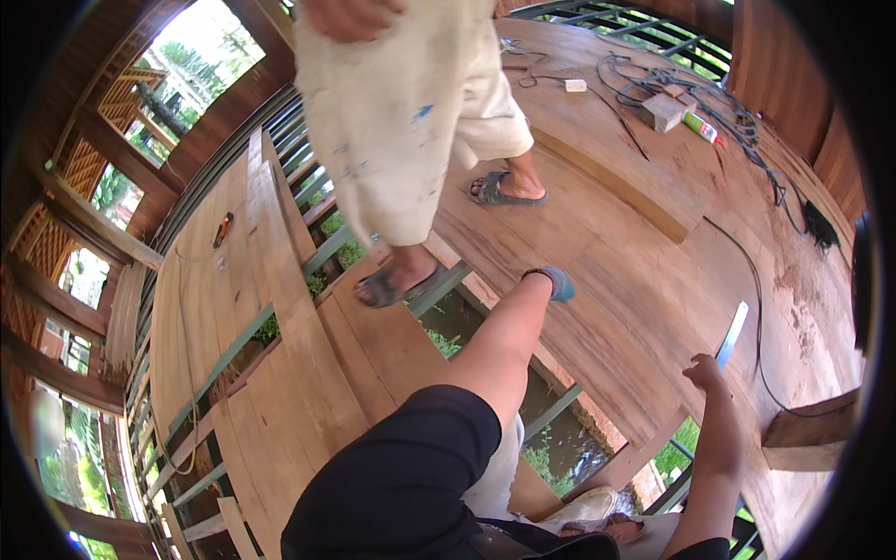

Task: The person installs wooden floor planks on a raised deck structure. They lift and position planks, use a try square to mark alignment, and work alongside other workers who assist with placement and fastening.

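My left arm reaches forward from a black sleeve. My left hand (559, 284), wearing a blue-grey glove, rests at the floor boards (597, 308), its fingers hidden from this angle. On the right, my bare right hand (704, 371) has its fingers curled in at one end of a flat, pale-blue metal strip (734, 332), much like a ruler, which slants up and away from the hand. Just ahead stands another person in paint-marked pale trousers (392, 121) and dark sandals (381, 288), one foot on each side of a floor gap; their hand (350, 17) hangs at the top edge.
Gaps between boards show green metal joists (553, 413), with water and plants below. A thick timber (611, 182) lies across the boards. Cables (747, 131), a grey block (663, 112) and a tube (702, 127) lie far right; an orange-and-black tool (223, 230) lies left. A black cord (758, 317) crosses the right.
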A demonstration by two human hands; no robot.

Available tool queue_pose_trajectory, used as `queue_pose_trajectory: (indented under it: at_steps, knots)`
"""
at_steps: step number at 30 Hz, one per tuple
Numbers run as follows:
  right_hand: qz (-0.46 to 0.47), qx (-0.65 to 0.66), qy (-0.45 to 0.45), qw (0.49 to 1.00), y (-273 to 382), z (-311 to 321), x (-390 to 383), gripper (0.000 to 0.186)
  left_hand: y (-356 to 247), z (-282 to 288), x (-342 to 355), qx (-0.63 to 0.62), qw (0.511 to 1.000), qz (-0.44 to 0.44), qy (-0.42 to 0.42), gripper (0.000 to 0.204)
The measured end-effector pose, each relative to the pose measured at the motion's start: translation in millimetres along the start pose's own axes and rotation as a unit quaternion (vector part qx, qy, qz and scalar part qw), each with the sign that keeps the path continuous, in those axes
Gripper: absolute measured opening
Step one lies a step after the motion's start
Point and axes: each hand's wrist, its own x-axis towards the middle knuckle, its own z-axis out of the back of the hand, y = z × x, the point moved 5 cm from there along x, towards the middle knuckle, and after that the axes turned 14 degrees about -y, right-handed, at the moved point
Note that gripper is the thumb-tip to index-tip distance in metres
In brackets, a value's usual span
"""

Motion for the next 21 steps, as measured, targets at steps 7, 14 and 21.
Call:
queue_pose_trajectory:
  at_steps: [7, 14, 21]
  knots:
    - [0.009, 0.023, 0.025, 0.999, 36, -16, 9, 0.055, 51, -23, 32, 0.042, 0.999, -0.010, -0.008, 0.049]
    - [0.029, -0.046, 0.004, 0.999, 9, -14, 22, 0.050, 48, -16, 46, 0.211, 0.952, -0.219, -0.021, 0.044]
    - [0.010, -0.085, 0.031, 0.996, 61, 17, -16, 0.022, 38, -24, 23, 0.160, 0.908, -0.368, -0.116, 0.014]
